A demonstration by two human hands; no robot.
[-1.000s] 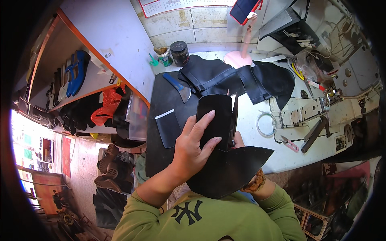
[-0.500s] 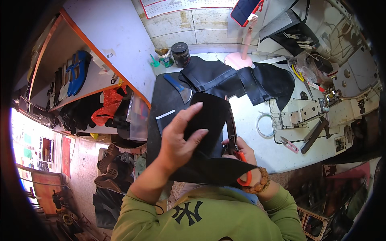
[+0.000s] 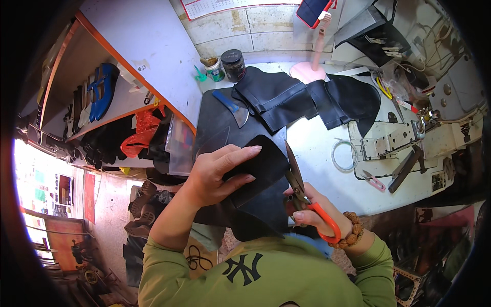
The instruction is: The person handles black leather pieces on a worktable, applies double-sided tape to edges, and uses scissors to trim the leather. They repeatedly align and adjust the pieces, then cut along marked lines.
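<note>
My left hand [image 3: 217, 176] is closed on a piece of black leather [image 3: 261, 176], fingers on top and the rest of the hand along its left edge. The leather hangs down toward my lap. In my right hand [image 3: 309, 202] is a pair of scissors [image 3: 295, 176] with orange handles, its blades pointing up and away from me. The blades lie along the right edge of the leather; I cannot tell whether they touch it. A blue-handled knife with a curved blade [image 3: 232, 107] rests on the dark mat beyond.
Black leather boot pieces [image 3: 276, 97] lie at the back of the white table [image 3: 317, 153]. Behind them stand a dark jar [image 3: 233, 65] and a pink phone stand [image 3: 308, 72]. At right are a sewing machine [image 3: 383, 146], a hammer [image 3: 404, 171] and small snips [image 3: 374, 180]. Shelves with shoes [image 3: 104, 92] stand left.
The leather has come away from over the scissors, and its lower flap has swung left. My left hand has moved slightly left and down. The scissors have shifted right, their handles now uncovered.
</note>
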